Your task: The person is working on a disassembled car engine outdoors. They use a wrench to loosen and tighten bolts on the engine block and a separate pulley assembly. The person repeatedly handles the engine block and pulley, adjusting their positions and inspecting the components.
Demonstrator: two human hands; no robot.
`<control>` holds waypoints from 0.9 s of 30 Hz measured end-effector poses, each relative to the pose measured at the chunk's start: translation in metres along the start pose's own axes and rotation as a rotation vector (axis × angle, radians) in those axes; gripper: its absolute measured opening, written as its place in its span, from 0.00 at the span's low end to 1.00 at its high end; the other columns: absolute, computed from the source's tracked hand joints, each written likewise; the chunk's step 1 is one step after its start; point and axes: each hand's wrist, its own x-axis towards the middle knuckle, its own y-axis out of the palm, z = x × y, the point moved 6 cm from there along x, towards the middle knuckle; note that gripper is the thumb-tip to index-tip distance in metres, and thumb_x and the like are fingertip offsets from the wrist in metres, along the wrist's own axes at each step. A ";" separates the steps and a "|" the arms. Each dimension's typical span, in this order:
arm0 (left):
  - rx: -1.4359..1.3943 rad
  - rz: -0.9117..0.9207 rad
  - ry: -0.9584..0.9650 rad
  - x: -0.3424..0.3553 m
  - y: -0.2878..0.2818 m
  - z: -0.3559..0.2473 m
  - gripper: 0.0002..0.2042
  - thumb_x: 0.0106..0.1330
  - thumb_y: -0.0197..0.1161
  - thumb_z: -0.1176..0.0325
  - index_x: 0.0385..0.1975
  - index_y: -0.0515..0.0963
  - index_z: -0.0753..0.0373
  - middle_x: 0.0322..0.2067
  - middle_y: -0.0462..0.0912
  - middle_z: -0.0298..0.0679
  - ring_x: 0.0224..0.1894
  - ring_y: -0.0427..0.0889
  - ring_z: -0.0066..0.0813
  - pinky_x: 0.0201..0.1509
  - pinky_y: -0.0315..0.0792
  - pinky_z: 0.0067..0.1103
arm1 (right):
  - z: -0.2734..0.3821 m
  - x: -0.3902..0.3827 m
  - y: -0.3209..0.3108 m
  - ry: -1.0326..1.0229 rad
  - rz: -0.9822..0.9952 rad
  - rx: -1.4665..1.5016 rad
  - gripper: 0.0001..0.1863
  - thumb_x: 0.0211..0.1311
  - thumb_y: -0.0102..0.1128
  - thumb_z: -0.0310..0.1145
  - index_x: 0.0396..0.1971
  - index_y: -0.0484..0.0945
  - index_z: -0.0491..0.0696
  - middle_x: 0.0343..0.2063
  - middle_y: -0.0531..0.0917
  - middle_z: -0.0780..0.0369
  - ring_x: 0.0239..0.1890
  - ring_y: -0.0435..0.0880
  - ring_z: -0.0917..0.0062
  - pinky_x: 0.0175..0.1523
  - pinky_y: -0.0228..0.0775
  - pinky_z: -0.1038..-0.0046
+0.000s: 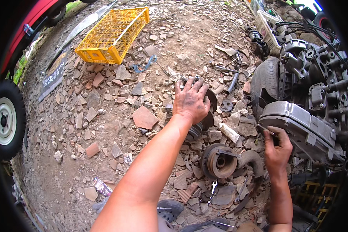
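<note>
My left hand (190,101) reaches across the middle, palm down, its fingers curled over the top of a dark, round engine part (209,112). Grooved rings show below the wrist; the hand hides most of the rest. At the right, my right hand (277,149) is closed in a pinch on a thin, dark metal piece (265,128), perhaps a bolt. That hand is beside the grey cover (297,120) of a large engine (317,85). Between my arms a rusty pulley (219,161) lies on the stones, close to a curved hose (252,162).
Broken tiles and stones cover the ground. A spanner (212,191) lies near my knees. Behind the engine cover stands a tyre (266,83). A yellow crate (112,35) is at the far left, near a blue cord (145,65). A red vehicle's wheel (5,120) is at the left edge.
</note>
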 end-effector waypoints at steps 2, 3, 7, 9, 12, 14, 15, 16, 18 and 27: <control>0.001 -0.019 0.007 0.001 0.000 0.000 0.22 0.63 0.50 0.56 0.57 0.72 0.52 0.61 0.70 0.34 0.68 0.59 0.34 0.71 0.46 0.44 | 0.022 0.009 0.023 -0.158 0.060 -0.123 0.07 0.54 0.63 0.21 0.35 0.78 0.42 0.28 0.79 0.56 0.29 0.80 0.65 0.37 0.73 0.68; 0.004 -0.027 0.008 0.000 0.000 0.001 0.21 0.63 0.51 0.56 0.57 0.72 0.52 0.60 0.70 0.34 0.68 0.60 0.34 0.70 0.46 0.44 | 0.028 0.014 0.038 -0.193 0.082 -0.158 0.07 0.54 0.62 0.21 0.34 0.77 0.42 0.27 0.78 0.55 0.28 0.80 0.63 0.36 0.74 0.67; 0.001 -0.014 0.012 0.001 -0.002 0.000 0.22 0.63 0.51 0.57 0.56 0.72 0.52 0.60 0.71 0.34 0.67 0.61 0.35 0.70 0.47 0.45 | 0.009 0.012 0.115 -0.371 0.276 -0.559 0.03 0.55 0.57 0.25 0.30 0.78 0.44 0.30 0.76 0.59 0.31 0.82 0.66 0.33 0.77 0.69; -0.007 -0.016 0.021 0.002 -0.002 -0.002 0.22 0.63 0.51 0.57 0.56 0.72 0.52 0.60 0.71 0.34 0.67 0.61 0.35 0.70 0.47 0.45 | -0.011 0.003 0.145 -0.338 0.464 -0.801 0.05 0.55 0.56 0.29 0.27 0.80 0.47 0.31 0.76 0.61 0.31 0.81 0.71 0.30 0.78 0.71; -0.020 -0.026 0.033 0.003 -0.002 -0.005 0.22 0.63 0.50 0.57 0.57 0.71 0.52 0.61 0.70 0.34 0.67 0.60 0.35 0.71 0.46 0.45 | -0.073 -0.025 0.164 -0.330 0.625 -1.177 0.08 0.56 0.55 0.34 0.30 0.83 0.52 0.34 0.75 0.64 0.35 0.77 0.76 0.28 0.74 0.74; -0.009 -0.016 0.022 0.001 -0.001 -0.001 0.22 0.62 0.50 0.57 0.57 0.71 0.52 0.61 0.70 0.34 0.68 0.60 0.34 0.71 0.46 0.44 | -0.092 -0.042 0.156 -0.399 0.731 -1.290 0.09 0.57 0.55 0.34 0.31 0.84 0.53 0.35 0.75 0.65 0.38 0.76 0.76 0.29 0.71 0.72; -0.006 -0.013 0.014 0.002 -0.002 0.000 0.22 0.62 0.50 0.57 0.57 0.71 0.52 0.61 0.70 0.34 0.68 0.60 0.34 0.71 0.46 0.44 | -0.092 -0.048 0.144 -0.470 0.778 -1.322 0.09 0.57 0.54 0.34 0.32 0.84 0.53 0.35 0.75 0.66 0.39 0.75 0.76 0.30 0.69 0.71; -0.003 0.001 0.007 -0.001 -0.001 0.001 0.22 0.62 0.50 0.57 0.57 0.71 0.52 0.61 0.70 0.34 0.68 0.60 0.34 0.71 0.46 0.44 | -0.087 -0.054 0.135 -0.539 0.837 -1.347 0.09 0.58 0.54 0.35 0.32 0.84 0.54 0.36 0.74 0.66 0.41 0.74 0.76 0.32 0.68 0.70; 0.002 -0.006 0.013 0.001 -0.001 0.001 0.22 0.62 0.50 0.57 0.57 0.71 0.52 0.61 0.70 0.34 0.68 0.60 0.34 0.71 0.46 0.44 | -0.073 -0.055 0.123 -0.571 0.933 -1.299 0.10 0.58 0.53 0.35 0.32 0.84 0.54 0.36 0.75 0.66 0.42 0.73 0.74 0.34 0.66 0.68; 0.021 -0.007 0.008 0.001 0.001 -0.002 0.23 0.62 0.50 0.57 0.59 0.70 0.51 0.61 0.70 0.34 0.68 0.61 0.35 0.70 0.46 0.46 | 0.007 -0.012 0.115 -0.622 0.498 -0.669 0.06 0.57 0.53 0.30 0.33 0.77 0.47 0.30 0.76 0.62 0.29 0.81 0.74 0.28 0.74 0.71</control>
